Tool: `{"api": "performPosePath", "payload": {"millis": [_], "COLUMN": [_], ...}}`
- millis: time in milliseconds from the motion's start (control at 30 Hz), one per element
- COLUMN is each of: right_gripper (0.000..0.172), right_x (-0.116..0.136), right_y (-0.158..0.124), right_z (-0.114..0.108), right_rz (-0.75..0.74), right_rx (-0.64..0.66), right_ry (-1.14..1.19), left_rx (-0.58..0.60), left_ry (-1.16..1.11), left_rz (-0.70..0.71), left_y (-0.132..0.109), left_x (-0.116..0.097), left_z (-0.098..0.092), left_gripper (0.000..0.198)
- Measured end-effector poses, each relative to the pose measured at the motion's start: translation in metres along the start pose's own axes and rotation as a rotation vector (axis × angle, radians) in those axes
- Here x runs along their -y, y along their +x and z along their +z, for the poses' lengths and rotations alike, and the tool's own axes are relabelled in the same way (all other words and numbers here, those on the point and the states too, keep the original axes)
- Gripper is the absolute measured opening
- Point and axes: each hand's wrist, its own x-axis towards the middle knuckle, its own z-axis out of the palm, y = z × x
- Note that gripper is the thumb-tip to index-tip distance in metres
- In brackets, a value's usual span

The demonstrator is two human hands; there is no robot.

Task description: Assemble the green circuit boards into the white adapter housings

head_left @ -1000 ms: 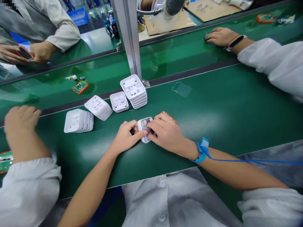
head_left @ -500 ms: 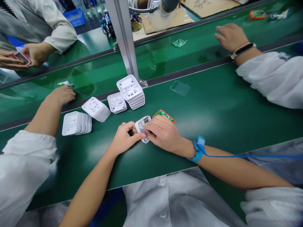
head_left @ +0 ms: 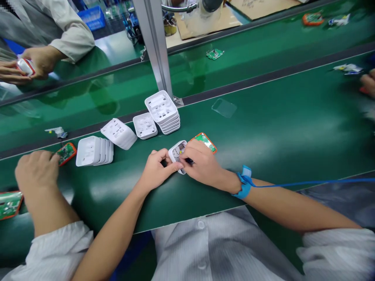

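My left hand (head_left: 155,169) is closed on a small white plastic housing (head_left: 172,154), thumb along its near rim and fingers around its left side. The housing is tilted, its hollow side facing up, with a small yellow part and a darker part visible inside. My right hand (head_left: 205,164), with a blue strap at the wrist, has its fingertips pinched together in the housing; what they grip is hidden. Just behind the right hand lies a green circuit board with an orange rim (head_left: 209,141), partly covered by that hand.
Stacked white housings (head_left: 162,107) stand at the back left, several more (head_left: 93,151) further left. A clear thin sheet (head_left: 224,108) lies behind. A metal post (head_left: 155,50) rises at the bench's back edge. A co-worker's hand (head_left: 38,171) is beside an orange-rimmed board (head_left: 66,153).
My hands stay at the housing, with small finger movements. The left co-worker's hand has come nearer, and orange-rimmed boards now show there. The right co-worker's arm has drawn back to the right edge. Belt items shifted left.
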Motion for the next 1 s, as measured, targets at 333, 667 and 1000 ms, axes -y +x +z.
{"api": "performPosePath", "payload": {"millis": [333, 667, 1000], "right_gripper": [0.023, 0.02, 0.025], "right_x": [-0.0048, -0.0012, 0.001], "right_y": [0.0095, 0.0026, 0.0097], "right_z": [-0.006, 0.0004, -0.002], "right_rz": [-0.012, -0.036, -0.189], "right_rx": [0.154, 0.083, 0.226], "right_ry": [0.168, 0.079, -0.147], "left_rx": [-0.032, -0.004, -0.031], "left_ry": [0.008, -0.043, 0.001], "left_rz": [0.003, -0.008, 0.041], "left_y": [0.0009, 0.0001, 0.0006], "left_x": [-0.0003, 0.0016, 0.0041], "left_z": [0.0003, 0.0007, 0.0002], "left_gripper": [0.052, 0.049, 0.053]}}
